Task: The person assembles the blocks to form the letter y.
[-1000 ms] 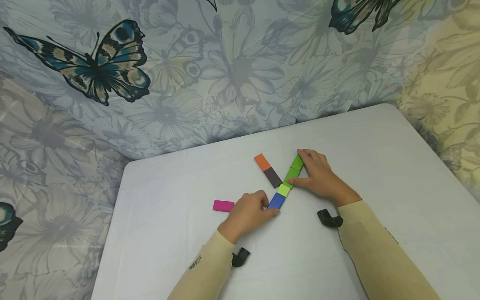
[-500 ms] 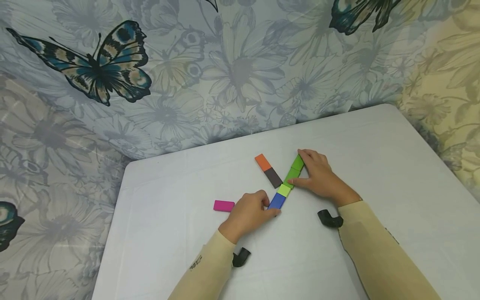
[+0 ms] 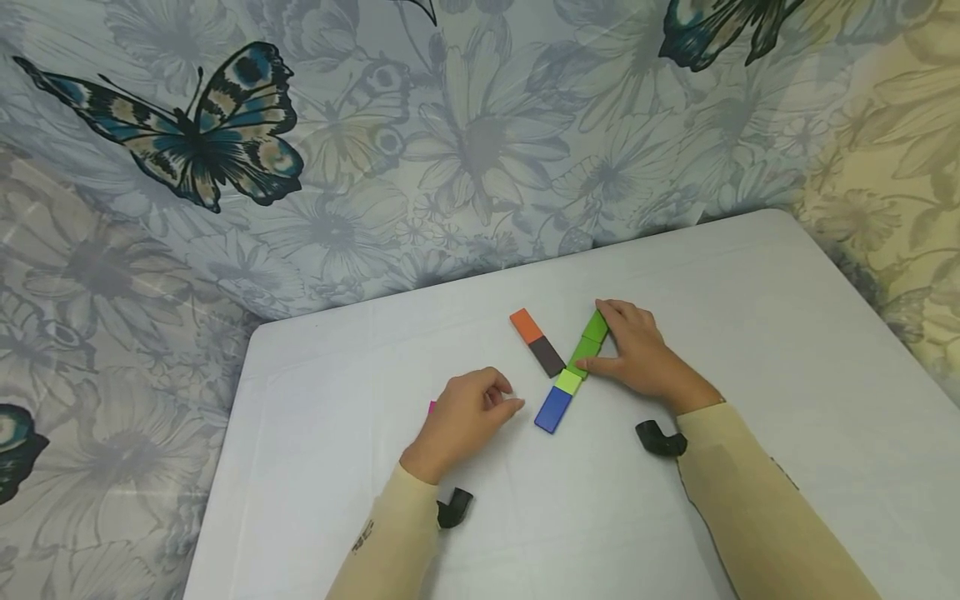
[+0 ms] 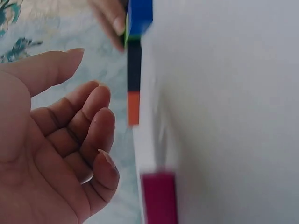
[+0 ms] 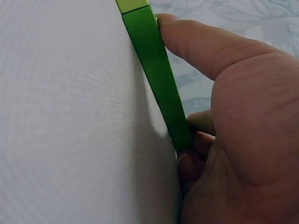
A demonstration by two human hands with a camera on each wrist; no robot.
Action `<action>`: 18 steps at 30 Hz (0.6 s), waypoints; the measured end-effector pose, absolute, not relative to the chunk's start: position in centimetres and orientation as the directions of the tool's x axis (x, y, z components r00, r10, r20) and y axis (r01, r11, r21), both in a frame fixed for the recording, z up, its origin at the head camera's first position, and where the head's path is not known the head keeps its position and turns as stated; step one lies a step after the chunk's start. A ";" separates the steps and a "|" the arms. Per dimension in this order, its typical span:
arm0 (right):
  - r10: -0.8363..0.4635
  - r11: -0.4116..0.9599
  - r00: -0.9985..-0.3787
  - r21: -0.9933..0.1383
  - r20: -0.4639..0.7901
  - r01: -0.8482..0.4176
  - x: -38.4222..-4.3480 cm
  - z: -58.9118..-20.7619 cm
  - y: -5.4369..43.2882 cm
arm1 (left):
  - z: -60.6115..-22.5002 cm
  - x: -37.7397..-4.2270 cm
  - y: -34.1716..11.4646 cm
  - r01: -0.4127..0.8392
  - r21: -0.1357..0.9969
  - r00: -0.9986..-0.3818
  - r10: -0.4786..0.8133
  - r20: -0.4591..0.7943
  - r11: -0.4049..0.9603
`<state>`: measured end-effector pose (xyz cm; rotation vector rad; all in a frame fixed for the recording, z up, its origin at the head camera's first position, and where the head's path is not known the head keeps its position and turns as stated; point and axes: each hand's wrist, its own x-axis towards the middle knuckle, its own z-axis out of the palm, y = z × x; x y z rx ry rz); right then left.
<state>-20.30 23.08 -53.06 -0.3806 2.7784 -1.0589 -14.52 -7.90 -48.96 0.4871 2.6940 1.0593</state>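
A slanting line of flat coloured blocks lies on the white table: a blue block point(image 3: 552, 410) at the near end, a lime block point(image 3: 568, 382), then two green blocks point(image 3: 585, 353). My right hand point(image 3: 637, 350) spans the green pair, thumb against the nearer one and fingertips at the far end. Left of the blue block, my left hand point(image 3: 465, 417) hovers with loosely bent fingers and nothing in them. Beneath it a magenta block point(image 4: 159, 198) is mostly hidden in the head view. A dark brown block point(image 3: 547, 356) and an orange block point(image 3: 525, 324) form a second line, meeting the first near the lime block.
The table point(image 3: 322, 400) reaches back to a wall point(image 3: 480, 150) covered in flowers and butterflies. A black curved piece point(image 3: 455, 508) sticks out at the left wrist, and a similar black piece point(image 3: 660, 438) at the right.
My left hand has let go of the blue block and moved left, now covering most of the magenta block. The right hand and the lines of blocks stay in place.
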 end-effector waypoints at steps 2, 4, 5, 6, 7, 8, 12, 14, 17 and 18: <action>-0.288 0.718 -0.957 -0.671 -0.043 -0.186 -20.3 -53.1 23.1 | -48.7 -14.6 -8.9 0.228 0.683 -0.934 0.354 -0.048 0.695; -0.290 0.717 -0.956 -0.671 -0.042 -0.188 -20.3 -53.2 23.2 | -48.6 -14.7 -10.0 0.223 0.671 -0.942 0.334 -0.040 0.707; -0.290 0.717 -0.956 -0.671 -0.042 -0.189 -20.4 -53.2 23.2 | -48.5 -14.7 -10.5 0.214 0.671 -0.945 0.325 -0.042 0.709; -0.292 0.717 -0.956 -0.671 -0.041 -0.190 -20.4 -53.2 23.2 | -48.6 -14.7 -11.1 0.208 0.670 -0.947 0.318 -0.043 0.712; -0.292 0.717 -0.956 -0.670 -0.041 -0.191 -20.4 -53.2 23.2 | -48.7 -14.7 -11.6 0.202 0.666 -0.950 0.309 -0.044 0.718; -0.293 0.717 -0.955 -0.670 -0.041 -0.191 -20.4 -53.2 23.2 | -48.8 -14.8 -12.2 0.195 0.664 -0.953 0.300 -0.045 0.721; -0.293 0.719 -0.955 -0.668 -0.042 -0.191 -20.4 -53.1 23.1 | -49.2 -14.8 -14.3 0.137 0.655 -0.968 0.242 -0.073 0.744; -0.292 0.721 -0.955 -0.666 -0.045 -0.189 -20.3 -53.1 23.1 | -49.4 -14.8 -15.3 0.108 0.655 -0.970 0.224 -0.096 0.748; -0.291 0.721 -0.956 -0.668 -0.047 -0.186 -20.3 -53.0 23.0 | -49.8 -14.9 -16.5 0.088 0.668 -0.962 0.236 -0.135 0.739; -0.291 0.720 -0.956 -0.669 -0.048 -0.185 -20.3 -53.1 23.0 | -49.9 -14.9 -16.9 0.089 0.675 -0.957 0.251 -0.145 0.732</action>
